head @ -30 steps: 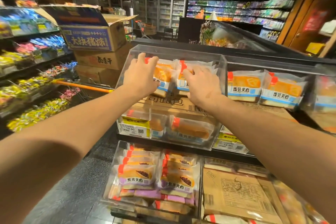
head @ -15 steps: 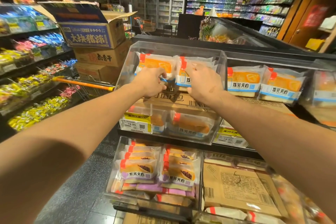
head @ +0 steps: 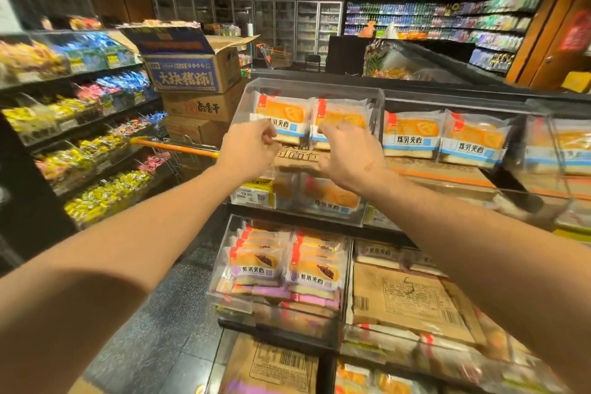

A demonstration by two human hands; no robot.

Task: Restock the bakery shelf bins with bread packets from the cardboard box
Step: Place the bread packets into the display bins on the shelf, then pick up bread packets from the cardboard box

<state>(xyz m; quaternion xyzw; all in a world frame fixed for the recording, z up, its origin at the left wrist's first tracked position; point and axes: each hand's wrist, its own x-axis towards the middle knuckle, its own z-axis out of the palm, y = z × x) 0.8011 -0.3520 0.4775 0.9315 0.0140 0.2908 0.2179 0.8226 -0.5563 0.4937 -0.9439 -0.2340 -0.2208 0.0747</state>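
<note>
Bread packets (head: 283,120): orange tops, white-and-blue labels, red corner tabs. Lower packets (head: 256,265): orange with purple labels. Bins (head: 377,99): clear. Box (head: 192,72): brown with blue panels. Cart handle (head: 172,148): orange.

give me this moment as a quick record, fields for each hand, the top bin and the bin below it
left hand: fingers curled at the left orange packet, grip unclear
right hand: fingers spread at the right orange packet, not clamped on it
top bin: clear, two orange packets upright side by side at the back
lower bin: clear, two rows of purple-label packets
</note>
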